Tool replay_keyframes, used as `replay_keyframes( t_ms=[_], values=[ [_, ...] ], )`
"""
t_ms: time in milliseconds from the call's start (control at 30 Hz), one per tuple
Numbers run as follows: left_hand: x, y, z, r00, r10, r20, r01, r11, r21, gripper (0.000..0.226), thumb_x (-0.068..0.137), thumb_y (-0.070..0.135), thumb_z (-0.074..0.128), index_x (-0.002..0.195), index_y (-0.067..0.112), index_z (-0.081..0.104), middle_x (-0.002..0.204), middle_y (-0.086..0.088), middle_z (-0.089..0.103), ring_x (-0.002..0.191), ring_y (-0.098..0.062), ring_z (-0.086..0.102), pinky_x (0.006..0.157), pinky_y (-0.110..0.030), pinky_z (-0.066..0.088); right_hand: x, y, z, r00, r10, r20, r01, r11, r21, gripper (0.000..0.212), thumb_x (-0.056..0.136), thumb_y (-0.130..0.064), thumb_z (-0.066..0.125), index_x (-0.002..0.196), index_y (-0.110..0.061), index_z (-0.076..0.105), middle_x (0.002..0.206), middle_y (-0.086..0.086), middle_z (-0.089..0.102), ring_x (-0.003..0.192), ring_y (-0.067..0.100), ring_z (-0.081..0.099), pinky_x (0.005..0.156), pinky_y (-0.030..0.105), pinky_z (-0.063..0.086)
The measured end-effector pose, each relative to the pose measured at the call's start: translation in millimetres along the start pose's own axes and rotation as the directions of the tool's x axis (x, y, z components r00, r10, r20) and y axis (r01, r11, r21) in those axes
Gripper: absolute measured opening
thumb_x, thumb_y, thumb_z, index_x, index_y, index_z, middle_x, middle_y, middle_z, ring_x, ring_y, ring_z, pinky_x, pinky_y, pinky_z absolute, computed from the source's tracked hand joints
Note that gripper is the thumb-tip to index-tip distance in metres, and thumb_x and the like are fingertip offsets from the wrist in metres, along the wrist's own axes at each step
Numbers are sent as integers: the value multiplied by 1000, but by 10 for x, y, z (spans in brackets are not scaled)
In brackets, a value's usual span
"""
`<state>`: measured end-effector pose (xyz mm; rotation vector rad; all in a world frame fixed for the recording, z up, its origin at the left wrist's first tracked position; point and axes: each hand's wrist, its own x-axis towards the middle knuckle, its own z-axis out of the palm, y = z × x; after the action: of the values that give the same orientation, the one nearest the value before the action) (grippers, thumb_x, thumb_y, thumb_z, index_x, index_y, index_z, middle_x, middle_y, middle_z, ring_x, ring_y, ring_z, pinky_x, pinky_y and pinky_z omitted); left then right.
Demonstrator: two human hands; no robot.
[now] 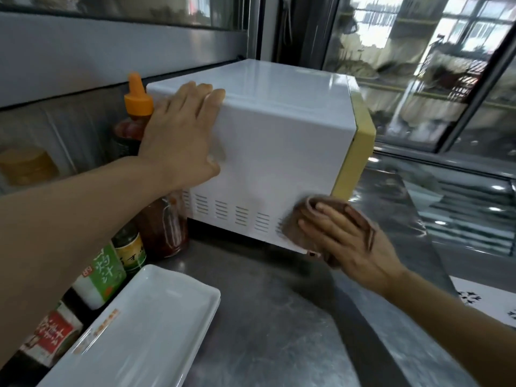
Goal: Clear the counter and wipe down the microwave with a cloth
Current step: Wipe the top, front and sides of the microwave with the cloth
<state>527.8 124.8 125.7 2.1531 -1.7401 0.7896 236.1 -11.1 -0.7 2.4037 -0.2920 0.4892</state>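
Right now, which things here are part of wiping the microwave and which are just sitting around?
In the job:
microwave
brown cloth, pressed to its side by the right hand
left hand, steadying the top edge
steel counter

Just sitting there:
white trays
orange-capped sauce bottle
other sauce bottles

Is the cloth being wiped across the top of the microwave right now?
No, the right hand presses the brown cloth against the lower side panel of the white microwave, near the vent slots, not on its top.
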Motion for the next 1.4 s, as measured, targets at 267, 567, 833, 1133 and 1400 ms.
replay_keyframes(
  t_ms=[267,567,833,1133,1400],
  values=[
    [9,3,9,1000,-6,3,6,1000,26,100,63,31,78,144,10,22,150,-15,28,140,-35,22,112,-53,22,355,234,-255,924,177,-339,-175,984,35,61,88,-25,64,142,-11,39,151,15,28,146,28,11,117,47,16],
    [12,-184,-68,996,93,1,-93,993,71,95,67,25,73,147,12,25,150,-13,33,138,-31,31,111,-52,19,-78,-294,189,998,50,49,-63,953,295,54,89,-13,37,143,-12,37,153,9,30,145,25,18,116,42,14],
    [77,-273,-234,982,94,166,-100,995,28,100,73,25,72,151,27,10,158,3,18,145,-14,17,117,-42,4,1204,-715,246,991,-15,-136,39,984,176,52,92,-6,53,142,-5,40,152,10,31,143,25,24,117,43,18],
    [167,-338,-316,959,105,263,-122,991,47,93,78,23,65,150,34,7,158,9,13,144,-10,15,117,-38,2,1187,-139,-449,965,147,-216,-147,989,13,47,96,-14,31,141,-8,42,151,11,29,143,27,19,116,45,8],
    [145,-325,-349,961,109,254,-130,989,69,96,77,21,68,150,32,6,159,7,13,145,-11,15,116,-39,8,1321,-690,147,988,-154,3,153,987,38,52,88,-16,31,138,-17,45,146,3,43,138,25,35,118,40,5]
  ],
)
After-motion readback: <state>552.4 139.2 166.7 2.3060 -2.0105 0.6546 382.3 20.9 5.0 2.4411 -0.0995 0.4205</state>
